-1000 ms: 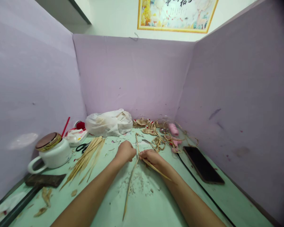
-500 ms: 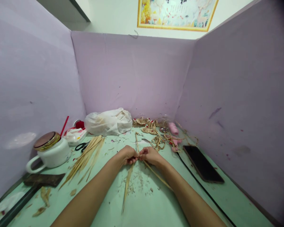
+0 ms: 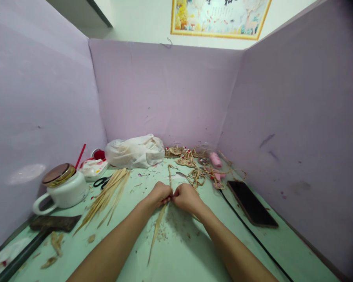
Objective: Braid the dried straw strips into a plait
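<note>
Containers: one white mug (image 3: 67, 194) at left, brown-and-gold lid (image 3: 59, 175) on top, so contents hidden. One white plastic bag (image 3: 135, 152) against the back panel (image 3: 164, 94), something pale and bulky inside, can't tell what. Red item (image 3: 99, 154) by the bag sits in a small round holder, too small to read.

Counts: one pair of scissors (image 3: 100, 182), one hammer (image 3: 54, 224), one phone (image 3: 252, 203), one black cable (image 3: 253, 237), one pink spool (image 3: 215, 160), one red stick (image 3: 80, 156). Straw bundle (image 3: 108, 194) right of the mug, many strips, not countable.

Hands: two, meeting mid-table. Left hand (image 3: 161, 194) and right hand (image 3: 188, 197) both pinch the near end of the straw cord (image 3: 170, 176), fingertips partly hidden. Cord runs away from them over the green table (image 3: 176, 254); one loose strip (image 3: 156, 231) trails toward the wearer, another mostly under the right wrist.

Vs 1.0 s ago: left hand was apart from the right, now they're together; right hand has rolled over, back up, and its strip, then plain along the forearm, is mostly covered; other objects same places
</note>
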Demonstrator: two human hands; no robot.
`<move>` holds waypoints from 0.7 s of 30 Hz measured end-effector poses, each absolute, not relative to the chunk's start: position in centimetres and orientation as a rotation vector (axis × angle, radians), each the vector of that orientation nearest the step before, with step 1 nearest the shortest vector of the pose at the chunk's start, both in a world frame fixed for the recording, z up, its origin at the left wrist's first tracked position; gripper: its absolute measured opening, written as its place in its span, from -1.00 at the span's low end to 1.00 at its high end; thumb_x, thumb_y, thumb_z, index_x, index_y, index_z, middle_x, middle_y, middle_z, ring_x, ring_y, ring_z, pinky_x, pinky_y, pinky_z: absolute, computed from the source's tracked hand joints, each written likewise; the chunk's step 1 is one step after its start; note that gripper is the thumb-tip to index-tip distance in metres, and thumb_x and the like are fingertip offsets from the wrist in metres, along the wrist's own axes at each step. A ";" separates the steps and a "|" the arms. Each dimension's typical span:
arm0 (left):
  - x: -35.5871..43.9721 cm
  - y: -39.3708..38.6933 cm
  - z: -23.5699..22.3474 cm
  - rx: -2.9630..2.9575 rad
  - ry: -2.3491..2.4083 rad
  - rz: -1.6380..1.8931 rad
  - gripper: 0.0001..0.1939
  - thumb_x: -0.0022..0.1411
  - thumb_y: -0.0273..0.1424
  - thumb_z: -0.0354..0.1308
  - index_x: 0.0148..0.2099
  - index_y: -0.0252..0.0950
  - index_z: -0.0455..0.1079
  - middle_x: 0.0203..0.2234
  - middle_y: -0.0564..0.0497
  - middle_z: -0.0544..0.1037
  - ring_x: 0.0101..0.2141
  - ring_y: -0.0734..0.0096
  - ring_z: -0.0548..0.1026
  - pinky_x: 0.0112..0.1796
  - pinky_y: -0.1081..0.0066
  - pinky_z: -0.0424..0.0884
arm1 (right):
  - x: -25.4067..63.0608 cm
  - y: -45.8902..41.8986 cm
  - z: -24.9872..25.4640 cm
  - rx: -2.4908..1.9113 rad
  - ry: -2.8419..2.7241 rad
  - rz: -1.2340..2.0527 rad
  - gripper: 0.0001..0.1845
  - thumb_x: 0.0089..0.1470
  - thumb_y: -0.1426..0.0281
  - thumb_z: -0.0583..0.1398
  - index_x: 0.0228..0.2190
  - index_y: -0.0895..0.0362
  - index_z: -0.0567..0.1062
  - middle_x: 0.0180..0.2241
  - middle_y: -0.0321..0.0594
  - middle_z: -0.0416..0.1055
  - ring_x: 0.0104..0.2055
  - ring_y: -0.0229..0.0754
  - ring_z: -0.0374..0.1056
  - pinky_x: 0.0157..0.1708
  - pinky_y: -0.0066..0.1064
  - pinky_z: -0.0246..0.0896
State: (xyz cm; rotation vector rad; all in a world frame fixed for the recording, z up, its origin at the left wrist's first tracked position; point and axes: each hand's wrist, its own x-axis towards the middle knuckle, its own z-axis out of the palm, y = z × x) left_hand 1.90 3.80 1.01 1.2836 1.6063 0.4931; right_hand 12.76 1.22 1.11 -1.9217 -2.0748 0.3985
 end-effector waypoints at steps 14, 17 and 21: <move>-0.1 4.8 0.8 1.288 1.472 0.495 -0.83 -0.23 -0.53 0.01 -0.76 -0.35 0.13 -0.94 0.13 0.09 -0.84 0.66 0.02 -0.75 0.56 -0.14 | 12.7 1.3 1.6 -1.797 -1.871 0.544 -0.68 -0.20 0.15 0.13 -0.61 0.17 0.48 -0.64 -0.23 0.37 -0.58 -0.30 0.20 -0.63 -0.52 -0.12; -0.7 5.3 0.7 1.241 1.402 0.428 -0.83 -0.22 -0.48 0.06 -0.73 -0.37 0.16 -0.90 0.14 0.11 -0.83 0.70 0.01 -0.75 0.57 -0.17 | 13.0 2.0 1.2 -1.785 -1.652 0.582 -0.74 -0.13 0.25 0.10 -0.56 0.20 0.46 -0.60 -0.21 0.39 -0.55 -0.31 0.23 -0.63 -0.55 -0.06; -1.0 5.5 0.3 1.245 1.356 0.417 -0.81 -0.20 -0.42 0.10 -0.70 -0.37 0.17 -0.87 0.16 0.13 -0.82 0.72 0.02 -0.75 0.58 -0.16 | 12.2 2.0 0.4 -1.651 -1.494 1.189 -0.83 -0.12 0.40 0.08 -0.58 0.22 0.42 -0.65 -0.22 0.37 -0.65 -0.34 0.22 -0.68 -0.56 0.00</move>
